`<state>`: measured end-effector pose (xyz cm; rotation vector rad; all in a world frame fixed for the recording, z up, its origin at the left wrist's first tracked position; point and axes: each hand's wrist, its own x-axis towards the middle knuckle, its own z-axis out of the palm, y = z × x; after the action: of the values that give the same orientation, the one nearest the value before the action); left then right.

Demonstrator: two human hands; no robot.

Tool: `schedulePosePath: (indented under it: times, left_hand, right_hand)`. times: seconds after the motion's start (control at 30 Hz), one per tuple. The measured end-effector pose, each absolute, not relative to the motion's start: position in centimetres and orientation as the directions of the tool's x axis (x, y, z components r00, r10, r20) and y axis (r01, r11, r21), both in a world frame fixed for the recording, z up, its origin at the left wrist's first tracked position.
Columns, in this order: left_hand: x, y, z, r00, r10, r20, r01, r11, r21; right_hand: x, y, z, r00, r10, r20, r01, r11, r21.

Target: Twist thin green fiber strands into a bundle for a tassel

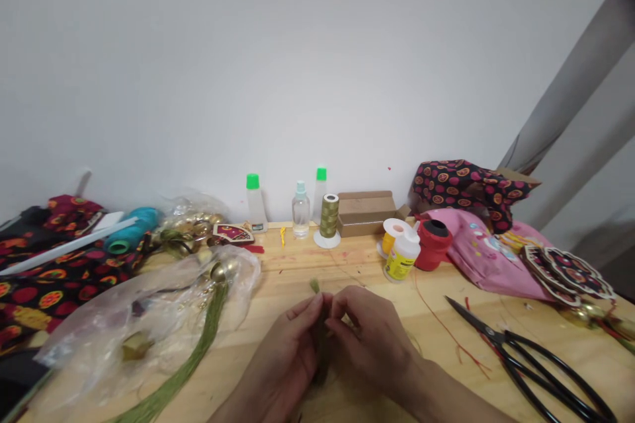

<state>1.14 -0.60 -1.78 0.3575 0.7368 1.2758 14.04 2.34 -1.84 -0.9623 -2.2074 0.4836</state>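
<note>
My left hand (pixel 288 357) and my right hand (pixel 370 337) meet at the middle of the wooden table (pixel 436 344), fingertips pinched together. Between them they grip a small bundle of olive-green thread (pixel 316 287), whose tip pokes up above the fingers. The rest of the bundle is hidden behind my hands. A long olive tassel with a brass bell (pixel 218 272) lies to the left on a clear plastic bag (pixel 124 337).
Black scissors (pixel 526 350) lie at the right. A red spool (pixel 434 244), a yellow glue bottle (pixel 401 256), an olive thread cone (pixel 328 217), bottles with green caps (pixel 255 201) and a cardboard box (pixel 367 211) line the back. Patterned fabric (pixel 44 271) lies left, pink cloth (pixel 476 251) right.
</note>
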Motion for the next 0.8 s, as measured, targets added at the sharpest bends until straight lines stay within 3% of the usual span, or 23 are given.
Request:
schedulePosePath:
  times: [0.33,0.5,0.8]
  left_hand:
    - [1.0,-0.6,-1.1,0.123,0.975,-0.187,-0.685,0.22,0.695]
    - [1.0,-0.8,-0.9,0.061,0.974,-0.216,-0.582,0.211,0.785]
    - [1.1,-0.9,-1.1,0.115,0.984,-0.138,-0.182,0.157,0.971]
  right_hand:
    - [13.8,2.0,-1.7,-0.51,0.72,0.471,0.447,0.69,-0.57]
    - [14.1,2.2,-0.8,-0.371,0.784,0.498,0.409,0.619,-0.67]
    - [14.0,2.4,-0.1,-0.292,0.883,0.367,0.299,0.449,-0.842]
